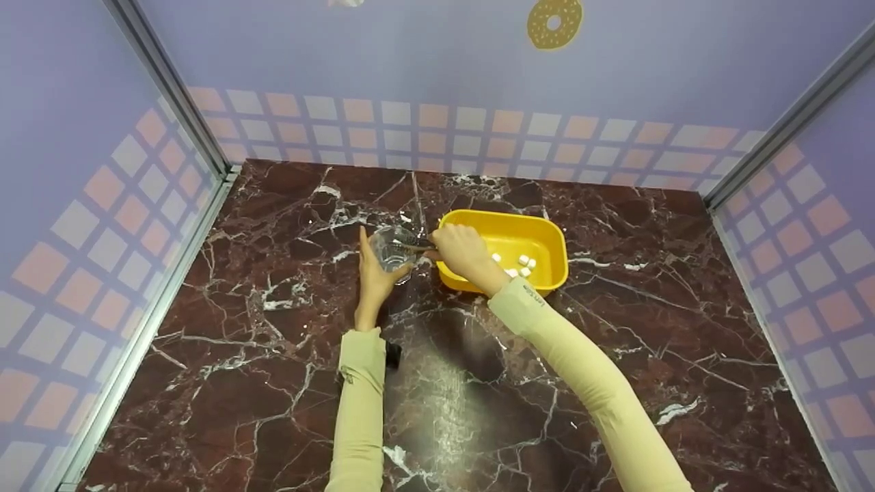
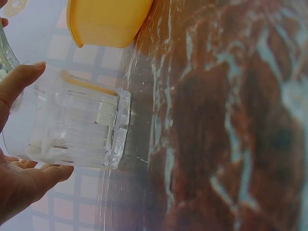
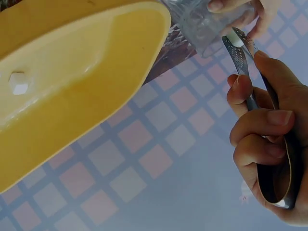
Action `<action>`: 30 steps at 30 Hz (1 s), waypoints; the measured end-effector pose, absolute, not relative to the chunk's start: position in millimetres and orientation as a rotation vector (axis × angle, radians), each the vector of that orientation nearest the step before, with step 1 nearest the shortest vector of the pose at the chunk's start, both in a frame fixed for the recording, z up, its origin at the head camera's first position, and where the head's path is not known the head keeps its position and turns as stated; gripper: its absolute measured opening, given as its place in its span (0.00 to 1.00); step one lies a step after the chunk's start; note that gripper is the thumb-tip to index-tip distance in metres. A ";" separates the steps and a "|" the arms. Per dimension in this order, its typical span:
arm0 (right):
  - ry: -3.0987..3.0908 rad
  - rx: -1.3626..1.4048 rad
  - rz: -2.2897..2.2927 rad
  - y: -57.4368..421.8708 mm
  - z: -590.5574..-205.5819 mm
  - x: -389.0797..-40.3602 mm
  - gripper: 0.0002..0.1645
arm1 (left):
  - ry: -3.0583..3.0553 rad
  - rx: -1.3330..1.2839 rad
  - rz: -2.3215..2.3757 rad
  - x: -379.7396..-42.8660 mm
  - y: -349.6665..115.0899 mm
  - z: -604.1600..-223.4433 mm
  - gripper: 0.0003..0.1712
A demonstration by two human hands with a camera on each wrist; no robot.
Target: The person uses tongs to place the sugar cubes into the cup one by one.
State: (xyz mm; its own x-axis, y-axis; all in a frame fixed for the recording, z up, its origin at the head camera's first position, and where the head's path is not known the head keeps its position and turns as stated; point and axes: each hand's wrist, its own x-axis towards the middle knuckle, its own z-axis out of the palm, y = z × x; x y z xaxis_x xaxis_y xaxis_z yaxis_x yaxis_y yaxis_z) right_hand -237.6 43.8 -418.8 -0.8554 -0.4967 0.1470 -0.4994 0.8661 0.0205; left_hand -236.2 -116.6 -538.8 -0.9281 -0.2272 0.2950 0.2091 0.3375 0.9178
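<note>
My left hand holds a clear glass, thumb on one side and fingers on the other; the glass stands upright on the tabletop. Metal tongs are gripped in my right hand, their tips pinching a small white cube. In the head view the tongs' tips are over the glass mouth. Just right of the glass sits a yellow tub, with several white cubes on its floor. Pale shapes show through the glass in the left wrist view; I cannot tell what they are.
A dark red marbled tabletop lies under everything. Purple panels with pink and white checks, such as the back wall, enclose it at the back and both sides. My right forearm passes over the tub's near edge.
</note>
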 end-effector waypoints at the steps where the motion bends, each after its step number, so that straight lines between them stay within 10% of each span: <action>1: -2.889 0.774 0.038 43.7 -420.0 -237.2 0.17 | -2.240 0.019 -1.615 -236.3 -116.4 -538.8 0.65; 30: -2.912 0.720 0.167 77.4 -413.2 -236.1 0.18 | -2.247 0.012 -1.569 -237.1 -116.2 -539.8 0.65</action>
